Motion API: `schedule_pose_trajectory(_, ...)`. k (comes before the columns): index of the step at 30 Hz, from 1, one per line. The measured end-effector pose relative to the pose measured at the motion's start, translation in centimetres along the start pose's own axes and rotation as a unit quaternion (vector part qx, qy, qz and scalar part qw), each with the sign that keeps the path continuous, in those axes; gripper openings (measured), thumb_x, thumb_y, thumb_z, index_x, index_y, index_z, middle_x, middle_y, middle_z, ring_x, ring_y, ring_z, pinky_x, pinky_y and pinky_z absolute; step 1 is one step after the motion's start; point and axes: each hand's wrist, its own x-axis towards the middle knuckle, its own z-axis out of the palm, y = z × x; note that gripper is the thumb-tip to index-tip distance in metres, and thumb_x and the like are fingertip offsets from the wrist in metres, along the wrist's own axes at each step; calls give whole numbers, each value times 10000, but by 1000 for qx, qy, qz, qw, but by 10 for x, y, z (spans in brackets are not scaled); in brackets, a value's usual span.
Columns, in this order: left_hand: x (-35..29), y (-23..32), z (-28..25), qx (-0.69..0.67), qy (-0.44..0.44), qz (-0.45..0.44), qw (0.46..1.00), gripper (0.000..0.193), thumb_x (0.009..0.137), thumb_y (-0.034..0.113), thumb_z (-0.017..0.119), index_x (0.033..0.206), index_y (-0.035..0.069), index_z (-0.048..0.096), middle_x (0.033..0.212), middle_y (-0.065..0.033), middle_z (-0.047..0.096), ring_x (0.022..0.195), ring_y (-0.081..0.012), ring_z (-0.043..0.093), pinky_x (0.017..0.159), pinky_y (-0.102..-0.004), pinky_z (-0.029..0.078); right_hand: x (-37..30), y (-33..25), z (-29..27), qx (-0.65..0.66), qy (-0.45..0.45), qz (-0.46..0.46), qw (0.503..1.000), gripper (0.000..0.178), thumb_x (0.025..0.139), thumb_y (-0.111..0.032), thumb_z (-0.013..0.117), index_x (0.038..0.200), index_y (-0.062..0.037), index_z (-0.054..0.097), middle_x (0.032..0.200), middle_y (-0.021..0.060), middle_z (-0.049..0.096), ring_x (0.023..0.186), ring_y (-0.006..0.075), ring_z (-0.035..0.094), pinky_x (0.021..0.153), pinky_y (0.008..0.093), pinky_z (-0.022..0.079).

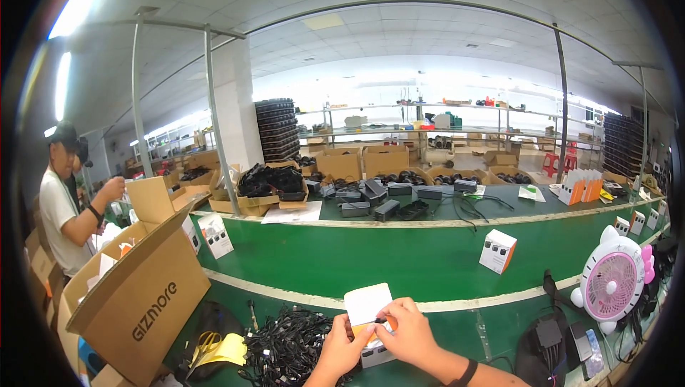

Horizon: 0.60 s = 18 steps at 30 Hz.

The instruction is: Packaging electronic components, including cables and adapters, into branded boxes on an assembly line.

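Note:
A small white and orange box [369,303] stands in front of me at the near bench, its white flap raised. My left hand [342,350] is closed around the box's left side, thumb across its front. At the opening, my right hand [408,331] has its fingers pinched together over a small dark piece, mostly hidden by the fingertips. Left of my hands lies a tangled heap of black cables [285,344]. A pair of yellow-handled scissors [205,350] and a yellow sheet [230,350] rest beyond that heap.
A large open carton [135,308] stands at left, near a person [68,209] in a white shirt. A green conveyor belt [399,255] runs across, carrying a white and orange box [497,251]. Black devices [385,209] lie behind it. A pink-and-white fan [611,283] stands right.

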Motion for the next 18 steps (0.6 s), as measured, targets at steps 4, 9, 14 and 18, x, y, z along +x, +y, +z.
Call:
schedule_pose_trajectory(4, 1, -5, 7, -69, -10, -21, 997, 534, 989, 267, 754, 1311, -86, 513, 1160, -174, 716, 997, -168, 697, 874, -320, 568, 13, 6, -20, -66, -73, -11, 995, 184, 859, -223, 781, 920, -56, 735, 1067, 143, 640, 888, 290, 704, 755, 407, 596)
schedule_pose_trajectory(9, 5, -11, 7, -107, -61, -44, 991, 376, 987, 203, 739, 1227, -52, 603, 1133, -128, 726, 990, -150, 693, 863, -303, 564, 15, 1, -12, -165, -141, 29, 976, 187, 895, -221, 726, 978, -53, 728, 1037, 165, 639, 956, 305, 692, 823, 414, 599)
schedule_pose_trajectory(14, 4, -2, 14, -188, -19, -17, 982, 333, 969, 32, 705, 1266, -33, 568, 1154, -97, 707, 1006, -135, 684, 860, -298, 566, 7, 63, 14, 234, -81, 70, 966, 218, 940, -182, 687, 1104, -38, 702, 1099, 128, 624, 1144, 238, 630, 961, 394, 550)
schedule_pose_trajectory(18, 4, -2, 17, -172, 35, 59, 983, 439, 931, -61, 685, 1301, -20, 454, 1197, -138, 693, 1044, -165, 695, 908, -320, 578, 3, 58, 18, 454, -100, 204, 862, 488, 852, 34, 753, 1280, -54, 537, 1279, 121, 536, 1191, 228, 589, 965, 369, 558)
